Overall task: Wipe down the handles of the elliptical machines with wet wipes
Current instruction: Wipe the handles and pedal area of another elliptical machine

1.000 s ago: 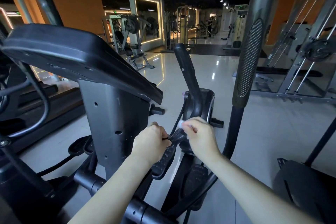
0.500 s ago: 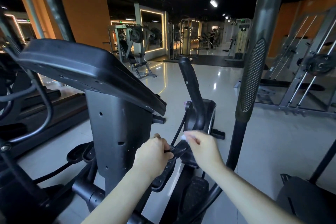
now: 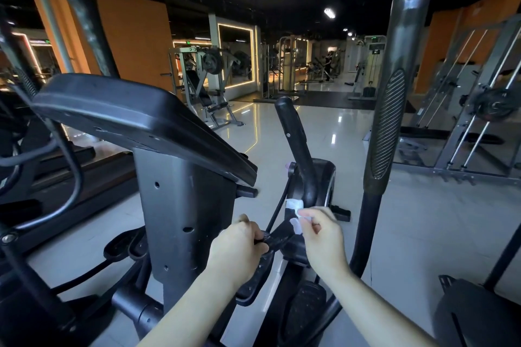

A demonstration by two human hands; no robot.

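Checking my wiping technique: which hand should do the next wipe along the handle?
The right hand: it already pinches the white wet wipe against the black handle. The left hand grips that handle, likely steadying it.

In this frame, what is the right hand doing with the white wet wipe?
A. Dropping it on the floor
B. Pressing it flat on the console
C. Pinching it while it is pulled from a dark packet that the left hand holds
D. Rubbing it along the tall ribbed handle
C: the right hand pinches the white wet wipe just above the dark packet, which the left hand grips.
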